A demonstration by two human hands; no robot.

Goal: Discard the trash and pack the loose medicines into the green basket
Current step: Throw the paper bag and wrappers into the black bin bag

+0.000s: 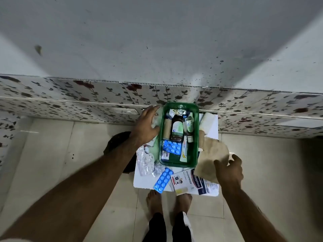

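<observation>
The green basket (197,137) stands on a small white table (139,180) and holds a brown bottle (176,128), smaller bottles, a tube and a blue blister strip (172,147). My left hand (146,124) lies spread over something pale and crumpled just left of the basket; whether it grips it is unclear. My right hand (229,169) pinches the near edge of a brown paper bag (212,158) lying right of the basket. Loose on the table in front are a second blue blister strip (162,180), silver blister strips (145,161) and a plaster box (190,181).
A dark round bin (116,145) sits on the tiled floor left of the table, partly behind my left arm. White folded items (209,123) lie at the table's back right. A flower-patterned wall skirting (70,96) runs behind. My bare feet (167,199) stand at the table's front.
</observation>
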